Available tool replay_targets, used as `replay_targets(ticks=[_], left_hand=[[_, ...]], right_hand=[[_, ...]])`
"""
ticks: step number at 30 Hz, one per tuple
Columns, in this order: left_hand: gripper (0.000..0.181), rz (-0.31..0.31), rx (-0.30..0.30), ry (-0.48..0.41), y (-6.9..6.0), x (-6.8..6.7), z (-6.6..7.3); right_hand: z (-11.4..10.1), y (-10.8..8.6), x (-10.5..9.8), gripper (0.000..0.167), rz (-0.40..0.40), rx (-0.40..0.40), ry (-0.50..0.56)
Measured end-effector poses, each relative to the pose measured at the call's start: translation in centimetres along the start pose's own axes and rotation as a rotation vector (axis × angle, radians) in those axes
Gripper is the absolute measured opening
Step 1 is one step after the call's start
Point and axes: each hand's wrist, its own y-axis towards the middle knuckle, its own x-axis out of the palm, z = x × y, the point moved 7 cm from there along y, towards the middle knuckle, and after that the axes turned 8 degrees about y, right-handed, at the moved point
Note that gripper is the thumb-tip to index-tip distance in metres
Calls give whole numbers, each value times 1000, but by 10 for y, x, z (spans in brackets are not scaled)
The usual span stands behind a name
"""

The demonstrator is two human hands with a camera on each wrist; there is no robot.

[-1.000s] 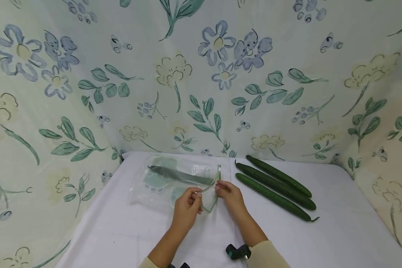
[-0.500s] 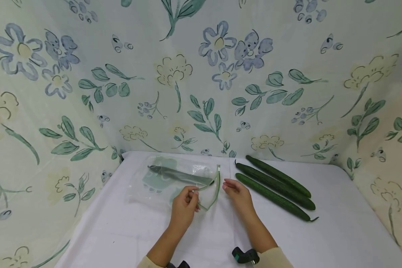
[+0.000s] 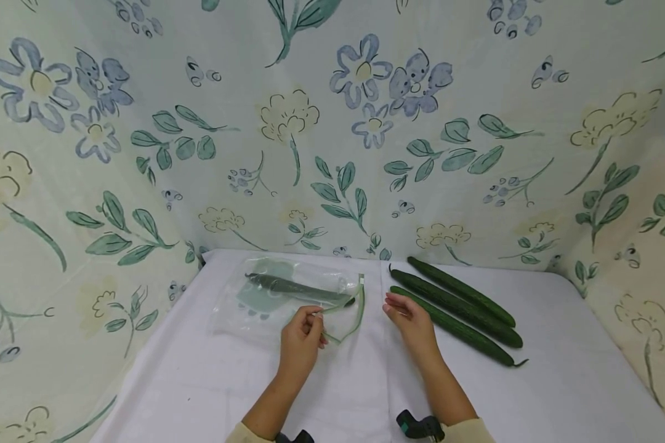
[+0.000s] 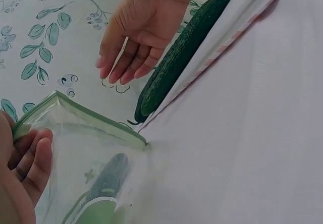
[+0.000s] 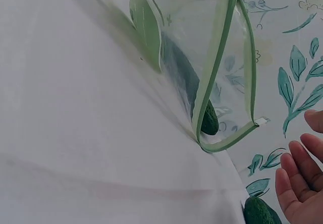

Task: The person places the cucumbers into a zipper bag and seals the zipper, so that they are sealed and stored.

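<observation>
A clear zip bag [image 3: 229, 317] with a green-edged mouth lies on the white table, one cucumber [image 3: 294, 289] inside it. My left hand [image 3: 301, 338] pinches the near edge of the bag's mouth, and the mouth gapes, as the right wrist view shows with the bagged cucumber [image 5: 208, 118] near the opening. My right hand [image 3: 412, 323] hovers with relaxed fingers and holds nothing, right of the bag and close to the nearest of three loose cucumbers [image 3: 457, 326]. In the left wrist view that right hand [image 4: 139, 37] is apart from the bag's green rim [image 4: 101, 118].
The three loose cucumbers lie side by side, slanting, on the right half of the white-clothed table [image 3: 565, 369]. Floral fabric [image 3: 321, 123] hangs behind the table and at both sides. Black wrist devices [image 3: 418, 424] sit at my sleeves.
My right hand has let go of the bag's edge and moved right, toward the loose cucumbers. My left hand keeps its pinch and has shifted slightly left.
</observation>
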Motion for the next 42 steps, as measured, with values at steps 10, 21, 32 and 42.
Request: replay_targets(ticks=[10, 21, 32, 42], left_hand=[[14, 10, 3, 27, 1, -1, -1], [15, 1, -24, 25, 1, -1, -3], [14, -3, -19, 22, 1, -1, -5], [14, -11, -16, 13, 1, -1, -4]], right_hand=[[-3, -6, -21, 44, 19, -6, 26], [-1, -9, -51, 52, 40, 47, 11], [1, -16, -88, 59, 80, 87, -43], [6, -23, -122, 61, 179, 124, -170]])
